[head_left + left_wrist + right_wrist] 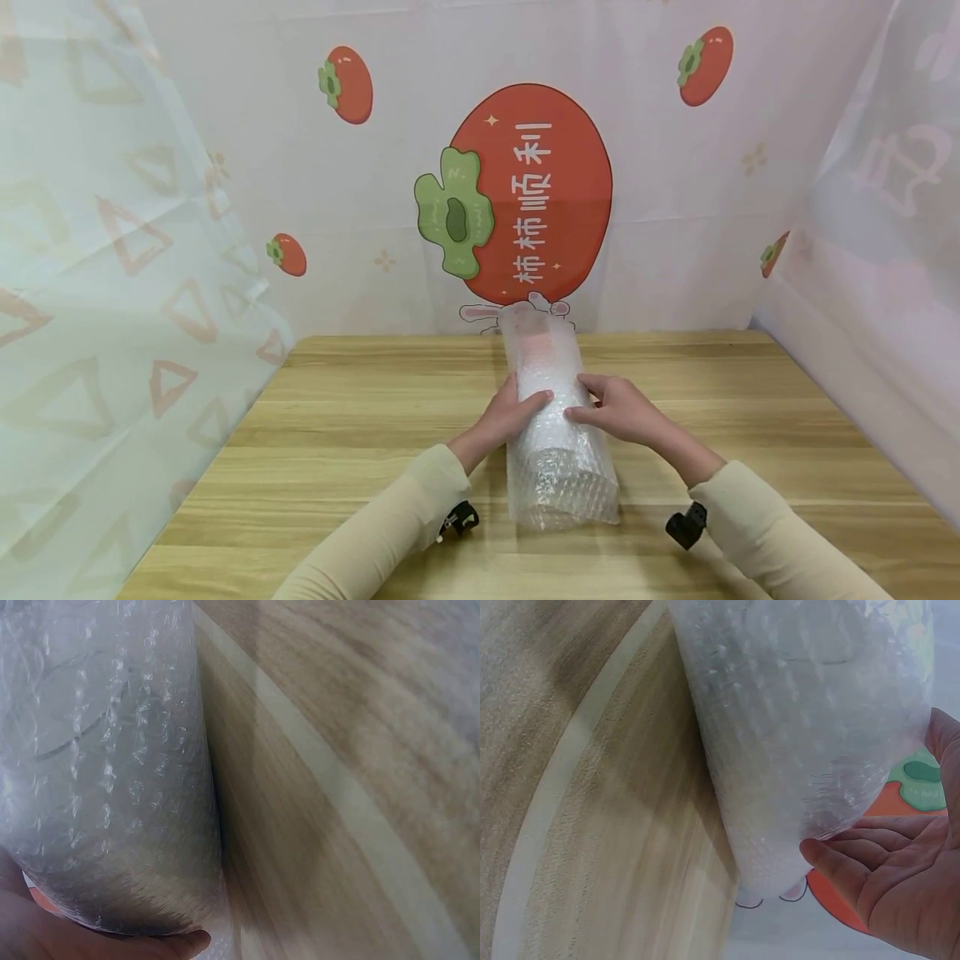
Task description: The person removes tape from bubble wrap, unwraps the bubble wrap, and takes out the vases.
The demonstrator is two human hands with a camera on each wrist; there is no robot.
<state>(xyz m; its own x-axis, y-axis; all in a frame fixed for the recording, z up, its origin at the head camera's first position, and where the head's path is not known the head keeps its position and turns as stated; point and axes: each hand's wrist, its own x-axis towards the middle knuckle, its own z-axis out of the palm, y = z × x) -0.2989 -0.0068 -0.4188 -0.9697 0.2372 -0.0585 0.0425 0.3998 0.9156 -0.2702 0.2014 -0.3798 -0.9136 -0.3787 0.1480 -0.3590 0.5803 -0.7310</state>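
Observation:
A roll of bubble wrap (551,433) lies lengthwise on the wooden table, its near end loose and layered. Something reddish shows faintly through its far part; what is inside cannot be made out. My left hand (513,410) grips the roll's left side, thumb on top, with the other fingers mostly hidden. From the right, my right hand (622,408) holds the roll with its thumb on top and fingertips against the side. In the right wrist view those fingers (847,874) touch the clear wrap (780,750). The left wrist view shows the left fingers (112,945) under the wrap's edge.
The wooden table (360,417) reaches back to a pale printed backdrop (397,167) with red persimmons. Light printed sheets hang at the left (112,250) and right sides. Small black devices (686,525) sit at both wrists.

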